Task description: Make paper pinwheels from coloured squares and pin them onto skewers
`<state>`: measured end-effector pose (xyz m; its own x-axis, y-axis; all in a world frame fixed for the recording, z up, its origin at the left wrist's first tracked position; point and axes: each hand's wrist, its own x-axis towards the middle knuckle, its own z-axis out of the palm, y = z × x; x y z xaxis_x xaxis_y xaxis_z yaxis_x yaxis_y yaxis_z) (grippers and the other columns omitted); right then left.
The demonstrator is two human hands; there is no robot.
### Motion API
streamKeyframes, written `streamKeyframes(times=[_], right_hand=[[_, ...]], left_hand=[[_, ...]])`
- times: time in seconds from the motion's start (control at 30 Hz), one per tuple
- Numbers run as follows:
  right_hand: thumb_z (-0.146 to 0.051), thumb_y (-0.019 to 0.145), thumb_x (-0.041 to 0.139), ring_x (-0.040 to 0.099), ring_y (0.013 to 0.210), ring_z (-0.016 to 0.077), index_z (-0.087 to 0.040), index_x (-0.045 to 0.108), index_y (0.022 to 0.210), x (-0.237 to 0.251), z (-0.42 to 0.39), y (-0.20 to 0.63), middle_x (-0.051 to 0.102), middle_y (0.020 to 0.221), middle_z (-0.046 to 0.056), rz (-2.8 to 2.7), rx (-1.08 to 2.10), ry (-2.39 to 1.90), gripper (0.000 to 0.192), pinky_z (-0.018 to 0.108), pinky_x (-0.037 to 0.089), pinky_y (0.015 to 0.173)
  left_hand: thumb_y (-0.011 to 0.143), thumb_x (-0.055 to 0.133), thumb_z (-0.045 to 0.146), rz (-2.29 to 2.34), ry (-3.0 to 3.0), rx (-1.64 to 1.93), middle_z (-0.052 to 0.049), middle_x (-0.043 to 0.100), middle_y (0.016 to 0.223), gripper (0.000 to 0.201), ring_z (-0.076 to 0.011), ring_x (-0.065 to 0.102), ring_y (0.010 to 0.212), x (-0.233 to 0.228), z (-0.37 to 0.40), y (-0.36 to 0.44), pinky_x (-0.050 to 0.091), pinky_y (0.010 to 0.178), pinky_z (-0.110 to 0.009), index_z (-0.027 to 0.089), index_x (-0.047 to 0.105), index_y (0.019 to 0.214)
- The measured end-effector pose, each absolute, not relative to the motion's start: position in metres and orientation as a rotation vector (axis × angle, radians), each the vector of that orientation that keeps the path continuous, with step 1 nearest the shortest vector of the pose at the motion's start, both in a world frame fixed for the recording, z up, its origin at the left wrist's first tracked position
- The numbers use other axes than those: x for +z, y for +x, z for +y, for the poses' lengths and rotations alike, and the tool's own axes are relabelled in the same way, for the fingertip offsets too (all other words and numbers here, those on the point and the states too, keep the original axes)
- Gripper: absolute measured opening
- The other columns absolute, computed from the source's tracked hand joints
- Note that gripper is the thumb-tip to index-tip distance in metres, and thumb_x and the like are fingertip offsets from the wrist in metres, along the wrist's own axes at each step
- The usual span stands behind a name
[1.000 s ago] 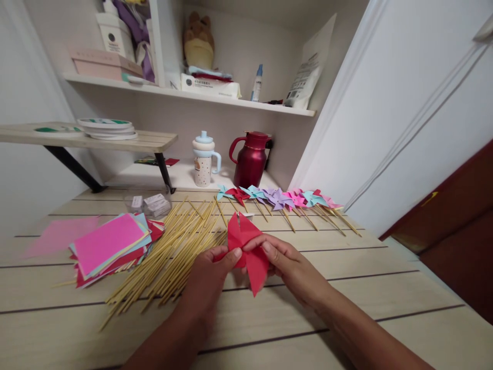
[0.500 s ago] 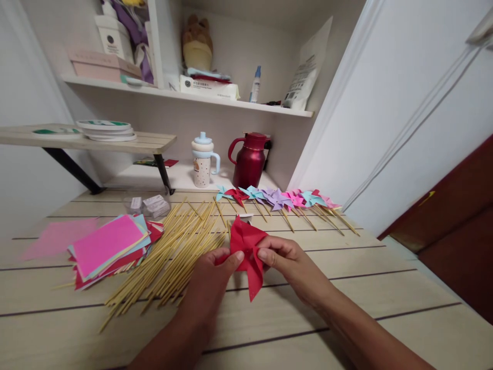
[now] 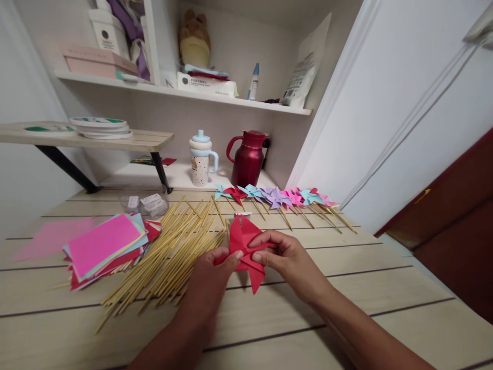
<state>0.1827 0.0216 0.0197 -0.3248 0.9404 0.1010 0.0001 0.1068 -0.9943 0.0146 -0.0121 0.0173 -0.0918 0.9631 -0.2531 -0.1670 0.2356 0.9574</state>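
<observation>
A red paper pinwheel (image 3: 243,237), with no stick showing on it, is held above the table between both hands. My left hand (image 3: 215,264) pinches its left side between thumb and fingers. On its right side, my right hand (image 3: 283,254) grips a blade with the thumb near the centre and the index finger laid over the paper. One point of the pinwheel hangs down between the hands. Beside my left hand lies a loose heap of thin wooden sticks (image 3: 165,257). Behind the hands, a row of finished pinwheels on sticks (image 3: 274,197) rests on the table.
A stack of coloured paper sheets (image 3: 102,244) lies on the left, near small clear boxes (image 3: 150,204). Along the back stand a spotted cup (image 3: 200,167) and a red thermos jug (image 3: 248,159). A small raised wooden stand (image 3: 150,140) carries round white discs (image 3: 102,128).
My right index finger has moved up and over the pinwheel's face, and the right blade is now folded in toward the centre. My left hand keeps its hold. The view has shifted slightly.
</observation>
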Motion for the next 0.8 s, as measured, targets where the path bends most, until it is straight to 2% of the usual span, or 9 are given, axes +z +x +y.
streamKeyframes(times=[0.1, 0.2, 0.43, 0.8], right_hand=[[-0.027, 0.073, 0.078, 0.06, 0.071, 0.0138, -0.022, 0.071, 0.094, 0.0197, 0.0212, 0.1822, 0.07, 0.084, 0.0, -1.49, 1.395, -0.968, 0.023, 0.026, 0.045, 0.065], [-0.03, 0.073, 0.079, 0.059, 0.067, 0.0136, -0.021, 0.071, 0.094, 0.0209, 0.0206, 0.1813, 0.069, 0.076, 0.0, -1.478, 1.403, -0.988, 0.025, 0.025, 0.044, 0.063], [-0.03, 0.074, 0.077, 0.051, 0.066, 0.0125, -0.019, 0.065, 0.074, 0.0238, 0.019, 0.1813, 0.06, 0.07, -0.003, -1.556, 1.343, -0.955, 0.017, 0.025, 0.039, 0.063], [-0.033, 0.082, 0.069, 0.045, 0.064, 0.0125, -0.019, 0.057, 0.073, 0.022, 0.0187, 0.1806, 0.054, 0.069, -0.003, -1.602, 1.216, -1.008, 0.02, 0.026, 0.037, 0.06]], left_hand=[[0.066, 0.077, 0.043, 1.3, 0.863, 1.178, -0.003, 0.077, 0.076, 0.029, -0.0231, 0.068, 0.075, 0.0168, -0.0123, 0.0143, 0.046, 0.074, -0.032, 0.019, 0.076, 0.082], [0.065, 0.078, 0.04, 1.302, 0.842, 1.203, -0.002, 0.077, 0.075, 0.026, -0.0226, 0.068, 0.074, 0.0174, -0.0127, 0.0138, 0.046, 0.073, -0.031, 0.019, 0.075, 0.08], [0.07, 0.073, 0.043, 1.239, 0.895, 1.181, -0.003, 0.076, 0.077, 0.026, -0.0231, 0.067, 0.075, 0.0165, -0.0137, 0.0139, 0.045, 0.074, -0.032, 0.019, 0.075, 0.081], [0.066, 0.076, 0.045, 1.278, 0.91, 1.173, -0.004, 0.076, 0.078, 0.032, -0.0243, 0.066, 0.077, 0.0121, -0.0131, 0.0144, 0.045, 0.076, -0.034, 0.018, 0.075, 0.083]])
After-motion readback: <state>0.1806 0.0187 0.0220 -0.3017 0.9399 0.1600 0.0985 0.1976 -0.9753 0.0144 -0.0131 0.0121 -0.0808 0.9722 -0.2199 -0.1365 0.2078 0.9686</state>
